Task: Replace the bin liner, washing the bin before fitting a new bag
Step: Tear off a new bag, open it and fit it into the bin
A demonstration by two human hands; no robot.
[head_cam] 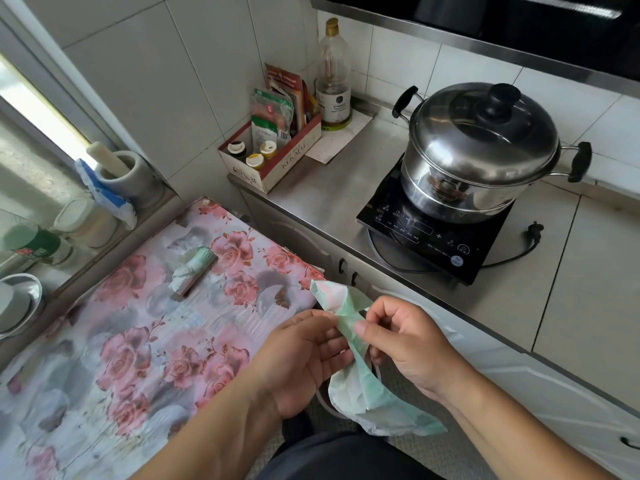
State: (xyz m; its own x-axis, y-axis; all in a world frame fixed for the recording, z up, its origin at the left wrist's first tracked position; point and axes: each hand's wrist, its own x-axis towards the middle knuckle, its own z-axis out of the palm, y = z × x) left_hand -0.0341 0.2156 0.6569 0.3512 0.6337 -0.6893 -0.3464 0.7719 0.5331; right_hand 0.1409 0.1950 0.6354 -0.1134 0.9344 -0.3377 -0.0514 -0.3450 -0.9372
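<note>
Bag roll [191, 271] on floral cloth [138, 341]

The flowered tabletop [138, 341] lies mostly bare, with only a roll of bags [194, 271] near its far middle. Jars [86, 220] and a mortar [121, 171] crowd the left sill. On the right counter [346, 188], a steel pot [485, 150] on its cooktop [433, 244] and a condiment box [273, 157] block the far side.

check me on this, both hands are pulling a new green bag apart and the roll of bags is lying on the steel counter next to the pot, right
Not quite. Both hands, left hand and right hand, do hold the green bag, but the roll of bags lies on the floral-covered surface, not the steel counter by the pot. The head view shows it.
</note>
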